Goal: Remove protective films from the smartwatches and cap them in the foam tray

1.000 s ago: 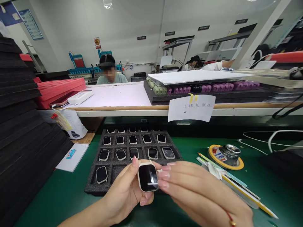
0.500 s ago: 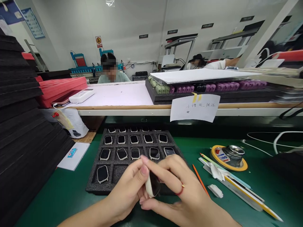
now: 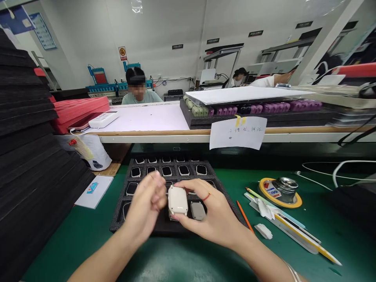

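Note:
My right hand (image 3: 210,207) grips a cream watch case (image 3: 178,200) between thumb and fingers, its back face toward me. Just left of the case, my left hand (image 3: 148,199) is raised with its fingers bent together; motion blurs it, and whatever its fingertips may hold is too small to name. Both hands are over a black foam tray (image 3: 117,213) with rows of watches, dark screens up. A grey watch piece (image 3: 197,210) lies in the tray beside my right fingers.
Right of the tray are an orange stick (image 3: 245,216), crumpled tissue (image 3: 263,231), long thin tools and a yellow tape roll (image 3: 297,200) around a metal-topped jar. Black foam sheets (image 3: 26,156) are stacked at left. A shelf (image 3: 147,137) crosses behind; a person (image 3: 138,92) sits beyond.
The watch case has turned from edge-on to back face toward me and sits slightly higher. My left hand has come off it, moving left and up. My right hand still holds it.

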The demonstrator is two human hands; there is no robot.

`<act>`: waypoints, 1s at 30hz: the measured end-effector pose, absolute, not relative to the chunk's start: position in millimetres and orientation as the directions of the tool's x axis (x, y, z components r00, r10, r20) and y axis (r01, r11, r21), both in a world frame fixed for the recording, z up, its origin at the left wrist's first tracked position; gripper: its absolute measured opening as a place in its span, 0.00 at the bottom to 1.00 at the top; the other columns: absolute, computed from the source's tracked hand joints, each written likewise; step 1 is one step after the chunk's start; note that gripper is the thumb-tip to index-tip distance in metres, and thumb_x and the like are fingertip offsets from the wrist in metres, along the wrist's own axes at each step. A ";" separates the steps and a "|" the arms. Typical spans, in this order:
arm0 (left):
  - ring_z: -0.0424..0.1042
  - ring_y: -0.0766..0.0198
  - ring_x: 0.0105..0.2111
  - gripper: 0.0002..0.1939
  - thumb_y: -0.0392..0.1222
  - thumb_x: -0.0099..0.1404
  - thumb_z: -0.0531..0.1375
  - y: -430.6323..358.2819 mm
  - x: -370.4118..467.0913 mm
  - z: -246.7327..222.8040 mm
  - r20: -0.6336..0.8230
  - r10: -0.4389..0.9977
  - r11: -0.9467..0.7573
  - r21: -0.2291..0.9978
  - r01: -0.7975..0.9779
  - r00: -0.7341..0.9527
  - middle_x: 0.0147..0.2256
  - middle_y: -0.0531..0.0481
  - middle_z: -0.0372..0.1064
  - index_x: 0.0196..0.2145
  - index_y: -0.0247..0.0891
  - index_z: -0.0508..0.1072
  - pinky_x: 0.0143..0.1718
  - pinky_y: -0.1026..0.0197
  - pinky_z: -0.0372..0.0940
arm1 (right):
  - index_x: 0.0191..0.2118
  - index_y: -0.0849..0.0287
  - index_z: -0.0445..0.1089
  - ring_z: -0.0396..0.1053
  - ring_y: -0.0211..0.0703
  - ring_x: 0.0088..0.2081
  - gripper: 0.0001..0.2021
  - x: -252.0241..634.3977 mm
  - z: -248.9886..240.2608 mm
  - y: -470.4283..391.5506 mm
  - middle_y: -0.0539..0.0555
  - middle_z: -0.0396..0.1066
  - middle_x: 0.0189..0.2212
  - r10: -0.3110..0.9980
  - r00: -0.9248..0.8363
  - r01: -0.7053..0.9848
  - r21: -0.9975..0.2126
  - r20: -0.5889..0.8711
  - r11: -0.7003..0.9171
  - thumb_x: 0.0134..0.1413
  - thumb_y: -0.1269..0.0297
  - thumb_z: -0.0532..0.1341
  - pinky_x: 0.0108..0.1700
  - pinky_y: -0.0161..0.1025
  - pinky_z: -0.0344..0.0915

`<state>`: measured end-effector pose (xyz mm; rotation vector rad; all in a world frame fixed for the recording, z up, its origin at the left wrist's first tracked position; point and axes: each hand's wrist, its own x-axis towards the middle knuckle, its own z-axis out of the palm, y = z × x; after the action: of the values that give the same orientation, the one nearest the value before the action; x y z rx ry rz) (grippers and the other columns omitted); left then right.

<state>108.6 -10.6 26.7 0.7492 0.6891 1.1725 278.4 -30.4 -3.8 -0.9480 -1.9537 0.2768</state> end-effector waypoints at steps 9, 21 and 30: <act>0.64 0.68 0.25 0.07 0.47 0.66 0.60 6.0 52.0 41.5 0.494 0.868 -0.475 0.791 0.386 0.057 0.32 0.54 0.68 0.41 0.44 0.70 0.26 0.66 0.58 | 0.53 0.64 0.71 0.68 0.58 0.48 0.24 213.2 -34.3 -16.6 0.63 0.72 0.47 0.825 -0.471 0.690 -0.451 0.312 0.565 0.53 0.57 0.69 0.51 0.54 0.68; 0.73 0.52 0.38 0.15 0.54 0.66 0.54 -11.6 -5.3 -6.0 -0.056 0.972 -0.198 0.336 0.921 0.229 0.38 0.47 0.73 0.40 0.41 0.73 0.34 0.60 0.60 | 0.37 0.60 0.77 0.74 0.60 0.43 0.14 368.5 -28.7 20.6 0.63 0.78 0.39 0.976 -0.181 0.913 -0.348 0.120 0.212 0.61 0.63 0.54 0.46 0.53 0.70; 0.73 0.58 0.30 0.21 0.58 0.65 0.55 39.5 56.2 8.5 -0.051 0.911 -0.326 0.521 0.789 0.410 0.31 0.51 0.75 0.44 0.41 0.77 0.30 0.63 0.60 | 0.37 0.59 0.72 0.74 0.52 0.38 0.10 379.1 -24.3 33.7 0.57 0.76 0.35 0.964 -0.265 0.867 -0.433 0.021 0.248 0.53 0.58 0.64 0.40 0.43 0.68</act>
<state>56.2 39.5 8.5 2.2003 1.4454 0.3460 379.1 33.7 -24.3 -1.6997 -2.2410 0.4919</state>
